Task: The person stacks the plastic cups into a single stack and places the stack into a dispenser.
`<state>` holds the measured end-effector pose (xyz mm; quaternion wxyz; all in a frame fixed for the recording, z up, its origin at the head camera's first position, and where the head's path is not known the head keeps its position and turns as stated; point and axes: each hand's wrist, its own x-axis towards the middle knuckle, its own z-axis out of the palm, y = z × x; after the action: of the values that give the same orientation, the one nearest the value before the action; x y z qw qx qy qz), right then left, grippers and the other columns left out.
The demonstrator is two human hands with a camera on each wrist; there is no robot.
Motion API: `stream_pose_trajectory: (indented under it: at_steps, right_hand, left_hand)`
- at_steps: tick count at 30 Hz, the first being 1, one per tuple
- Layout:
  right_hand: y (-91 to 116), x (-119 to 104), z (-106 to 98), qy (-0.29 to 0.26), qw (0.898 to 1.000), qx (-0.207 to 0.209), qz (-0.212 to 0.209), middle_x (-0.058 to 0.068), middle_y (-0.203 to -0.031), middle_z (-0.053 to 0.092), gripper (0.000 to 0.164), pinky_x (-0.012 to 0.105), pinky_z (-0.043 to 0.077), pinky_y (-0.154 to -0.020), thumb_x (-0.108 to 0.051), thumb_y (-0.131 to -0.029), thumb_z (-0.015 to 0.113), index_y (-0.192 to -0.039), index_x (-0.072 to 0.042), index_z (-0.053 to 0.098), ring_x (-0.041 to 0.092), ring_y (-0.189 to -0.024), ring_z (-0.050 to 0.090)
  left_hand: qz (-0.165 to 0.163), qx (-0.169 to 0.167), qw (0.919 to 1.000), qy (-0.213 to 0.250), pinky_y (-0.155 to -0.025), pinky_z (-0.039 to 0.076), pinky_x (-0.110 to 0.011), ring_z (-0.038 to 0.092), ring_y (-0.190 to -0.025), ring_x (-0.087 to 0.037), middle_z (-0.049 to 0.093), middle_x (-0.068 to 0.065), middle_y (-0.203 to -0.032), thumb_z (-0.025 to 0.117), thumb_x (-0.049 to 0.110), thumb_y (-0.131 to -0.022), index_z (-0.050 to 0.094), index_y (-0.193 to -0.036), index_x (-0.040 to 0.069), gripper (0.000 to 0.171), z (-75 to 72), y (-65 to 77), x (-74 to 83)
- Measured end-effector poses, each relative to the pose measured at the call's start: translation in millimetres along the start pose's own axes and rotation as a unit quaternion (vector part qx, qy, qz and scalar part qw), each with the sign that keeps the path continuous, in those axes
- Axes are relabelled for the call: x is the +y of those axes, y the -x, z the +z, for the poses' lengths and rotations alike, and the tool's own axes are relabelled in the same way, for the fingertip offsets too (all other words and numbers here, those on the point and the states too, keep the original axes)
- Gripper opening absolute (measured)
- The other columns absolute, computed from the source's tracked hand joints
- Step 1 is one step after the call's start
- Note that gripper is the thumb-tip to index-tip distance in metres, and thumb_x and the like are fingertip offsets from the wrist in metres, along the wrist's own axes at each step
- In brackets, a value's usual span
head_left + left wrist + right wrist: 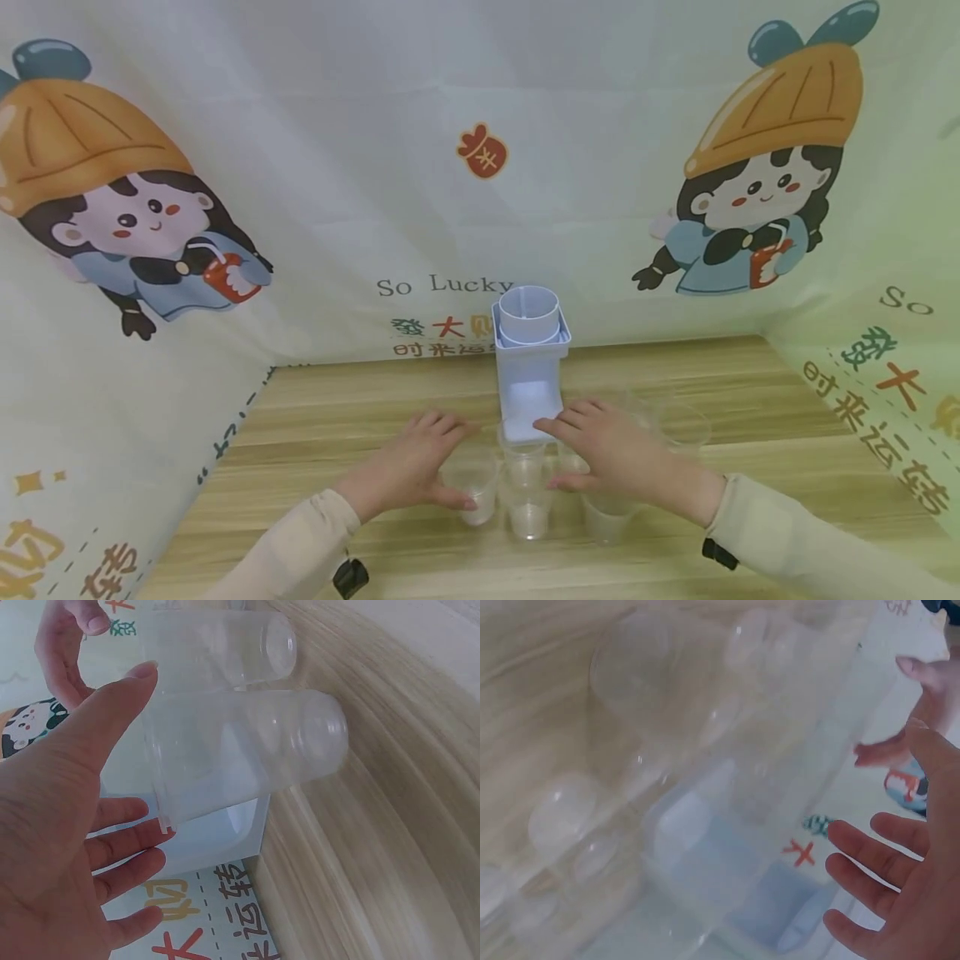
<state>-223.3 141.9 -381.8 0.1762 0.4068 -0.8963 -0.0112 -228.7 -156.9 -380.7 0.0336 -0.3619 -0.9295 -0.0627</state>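
My left hand point(408, 468) is beside a clear plastic cup point(480, 507), thumb and fingers spread apart. In the left wrist view, its fingertips lie by the rim of an upright cup point(255, 750); whether they touch it I cannot tell. A second cup point(529, 518) stands between the hands. Over more clear cups at the right, one of them a cup point(606, 523), hovers my right hand point(626, 454), its fingers parted and relaxed. The right wrist view shows nothing held in that hand point(922, 877); the cups there are blurred.
Behind the cups stands a pale white-blue holder point(529, 387) with a round tube point(529, 315) on top. More clear cups point(684, 425) stand right of it, partly behind the right hand. A printed cloth point(360, 192) encloses the wooden tabletop point(315, 433) at the back and sides.
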Motion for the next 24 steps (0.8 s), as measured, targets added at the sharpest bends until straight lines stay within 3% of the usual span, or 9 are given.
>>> stream_pose_trajectory:
  at_steps: [4,7,13,24]
  right_hand:
    - [-2.2,-10.6,5.4,-0.024,1.0,-0.015,0.002,0.001,-0.118,0.07,0.064,0.051,0.048,-0.106,-0.062,-0.086,0.062,-0.13,-0.015,0.059,0.023,-0.115,0.063]
    - [-3.5,-14.8,9.3,-0.038,0.999,-0.002,-0.003,0.0,-0.119,0.07,0.061,0.049,0.048,-0.105,-0.062,-0.086,0.063,-0.125,-0.016,0.061,0.021,-0.114,0.062]
    - [-4.9,-20.3,15.2,-0.025,0.999,0.042,-0.022,-0.004,-0.112,0.072,0.062,0.04,0.048,-0.103,-0.068,-0.082,0.063,-0.117,-0.017,0.063,0.016,-0.106,0.063]
    - [-6.3,-25.1,12.4,-0.018,0.999,0.034,-0.01,-0.006,-0.106,0.071,0.069,0.039,0.05,-0.097,-0.075,-0.078,0.062,-0.118,-0.019,0.063,0.015,-0.1,0.063]
  left_hand:
    - [0.002,0.001,1.0,-0.002,-0.107,0.044,-0.05,0.052,-0.123,-0.029,0.062,-0.01,-0.131,0.081,0.058,-0.07,0.055,-0.137,0.007,0.088,4.0,1.3,-0.8]
    - [0.005,0.005,0.9999,-0.008,-0.105,0.046,-0.048,0.053,-0.12,-0.026,0.064,-0.008,-0.127,0.081,0.056,-0.071,0.058,-0.134,0.008,0.083,6.5,1.4,-1.4]
    - [0.008,0.01,0.9999,-0.003,-0.104,0.047,-0.048,0.054,-0.118,-0.026,0.064,-0.007,-0.126,0.081,0.054,-0.073,0.06,-0.131,0.008,0.077,10.4,2.7,-1.5]
    - [0.005,0.032,0.9993,0.018,-0.096,0.052,-0.043,0.056,-0.11,-0.022,0.066,-0.004,-0.118,0.082,0.049,-0.074,0.061,-0.129,0.009,0.072,15.5,3.4,-1.9]
